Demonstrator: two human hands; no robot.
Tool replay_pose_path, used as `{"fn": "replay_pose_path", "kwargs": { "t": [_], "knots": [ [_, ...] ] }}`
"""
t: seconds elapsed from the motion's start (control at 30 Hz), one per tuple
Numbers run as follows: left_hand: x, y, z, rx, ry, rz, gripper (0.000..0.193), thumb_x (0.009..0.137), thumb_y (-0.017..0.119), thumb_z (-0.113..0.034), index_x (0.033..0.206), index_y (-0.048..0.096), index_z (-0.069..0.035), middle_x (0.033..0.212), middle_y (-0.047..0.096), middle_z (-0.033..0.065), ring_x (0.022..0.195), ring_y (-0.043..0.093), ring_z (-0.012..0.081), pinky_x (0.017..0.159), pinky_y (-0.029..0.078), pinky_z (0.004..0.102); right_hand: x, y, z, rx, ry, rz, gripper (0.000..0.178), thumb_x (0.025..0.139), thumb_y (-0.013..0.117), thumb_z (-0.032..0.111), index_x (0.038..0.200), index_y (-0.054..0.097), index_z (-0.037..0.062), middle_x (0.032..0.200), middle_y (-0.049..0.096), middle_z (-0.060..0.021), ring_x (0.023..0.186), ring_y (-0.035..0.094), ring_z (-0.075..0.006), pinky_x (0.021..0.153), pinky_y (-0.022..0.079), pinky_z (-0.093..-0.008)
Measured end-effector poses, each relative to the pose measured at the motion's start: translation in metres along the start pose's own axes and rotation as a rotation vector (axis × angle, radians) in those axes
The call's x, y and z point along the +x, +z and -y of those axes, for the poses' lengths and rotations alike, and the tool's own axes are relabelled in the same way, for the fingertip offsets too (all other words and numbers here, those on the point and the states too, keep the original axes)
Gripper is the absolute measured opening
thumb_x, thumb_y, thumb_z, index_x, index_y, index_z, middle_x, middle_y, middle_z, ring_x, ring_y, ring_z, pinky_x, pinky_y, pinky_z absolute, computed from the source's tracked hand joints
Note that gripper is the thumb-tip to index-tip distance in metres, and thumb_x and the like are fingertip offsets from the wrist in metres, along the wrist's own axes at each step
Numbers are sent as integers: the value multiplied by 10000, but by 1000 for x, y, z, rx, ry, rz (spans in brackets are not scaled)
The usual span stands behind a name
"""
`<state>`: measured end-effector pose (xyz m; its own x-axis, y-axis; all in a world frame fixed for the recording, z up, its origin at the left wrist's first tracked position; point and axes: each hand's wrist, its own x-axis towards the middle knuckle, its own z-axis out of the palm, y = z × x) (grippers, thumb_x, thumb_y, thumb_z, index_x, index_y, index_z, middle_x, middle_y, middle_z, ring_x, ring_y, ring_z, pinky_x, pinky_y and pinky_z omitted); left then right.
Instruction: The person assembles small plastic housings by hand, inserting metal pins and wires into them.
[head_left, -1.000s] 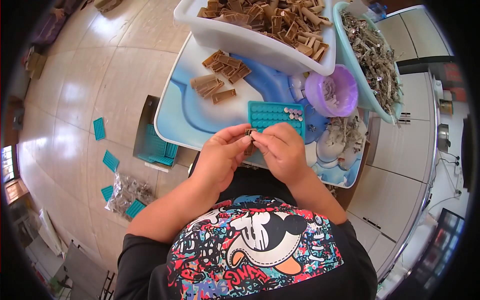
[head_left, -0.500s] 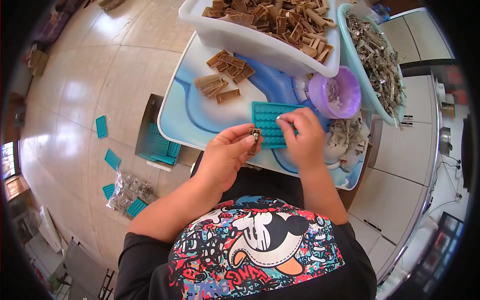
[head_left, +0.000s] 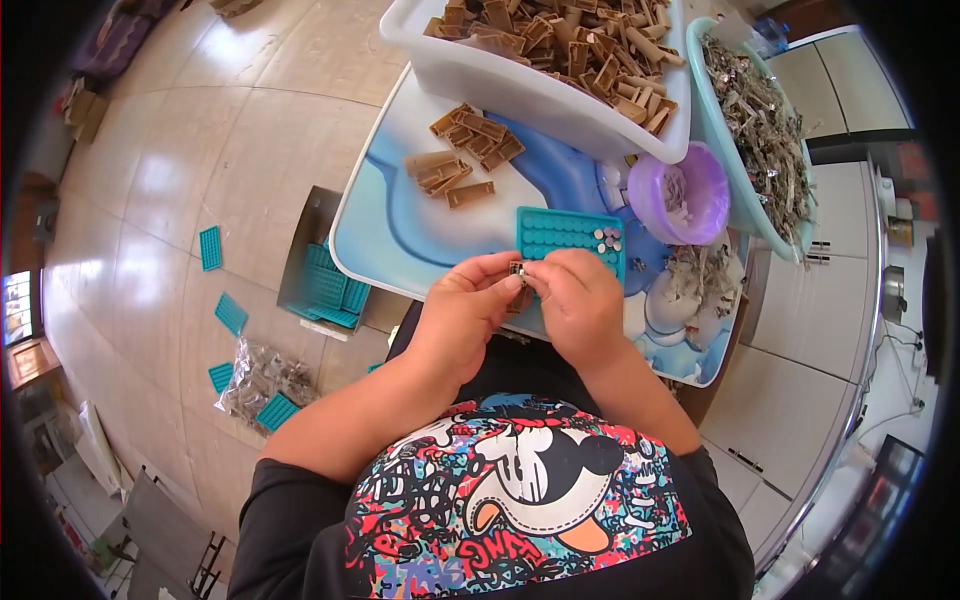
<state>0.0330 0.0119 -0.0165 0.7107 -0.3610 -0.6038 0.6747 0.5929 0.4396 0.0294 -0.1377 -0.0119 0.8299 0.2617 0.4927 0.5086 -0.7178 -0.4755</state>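
Between the thumb and fingers of my left hand point(head_left: 462, 318) is a small brown plastic casing point(head_left: 516, 297), held upright with metal parts inside its top end. My right hand point(head_left: 582, 308) is closed in a pinch at that top end; the tiny piece in its fingertips is mostly hidden. Just beyond both hands lies a teal dimpled tray point(head_left: 548, 226), with several small round white pieces point(head_left: 607, 240) at its right side. Further off on the blue-and-white table point(head_left: 385, 235) rest several loose brown casings point(head_left: 480, 138), and a single casing point(head_left: 470, 194) lies nearer.
A white tub point(head_left: 435, 80) heaped with brown casings stands at the back. To its right are a purple bowl point(head_left: 645, 205) and a pale teal basin point(head_left: 712, 125) of metal strips. More strips point(head_left: 705, 280) pile at the table's right. A box point(head_left: 298, 255) and plastic bag point(head_left: 250, 385) sit left.
My right hand has come left and down from over the tray to the casing's top end. The white pieces it covered on the tray now show. The whole view has shifted slightly.
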Motion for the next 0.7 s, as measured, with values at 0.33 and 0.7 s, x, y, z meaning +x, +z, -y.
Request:
{"fn": "replay_pose_path", "kwargs": {
  "t": [0.33,0.7],
  "knots": [
    [-4,-3,-3,-74,33,1,174,891,558,-75,1031,502,11,897,601,89,767,596,166,687,499,248,1,3,10,-59,-100,46,212,679,626,20,891,622,15,780,565,-77,685,561,-249,578,450,-349],
    [-8,-12,-17,-23,102,-10,174,932,481,-114,1063,468,-1,987,583,123,860,607,192,791,519,310,71,29,-13,-146,37,101,179,687,678,83,853,614,68,813,552,-60,810,558,-263,668,462,-362]
  ]
}}
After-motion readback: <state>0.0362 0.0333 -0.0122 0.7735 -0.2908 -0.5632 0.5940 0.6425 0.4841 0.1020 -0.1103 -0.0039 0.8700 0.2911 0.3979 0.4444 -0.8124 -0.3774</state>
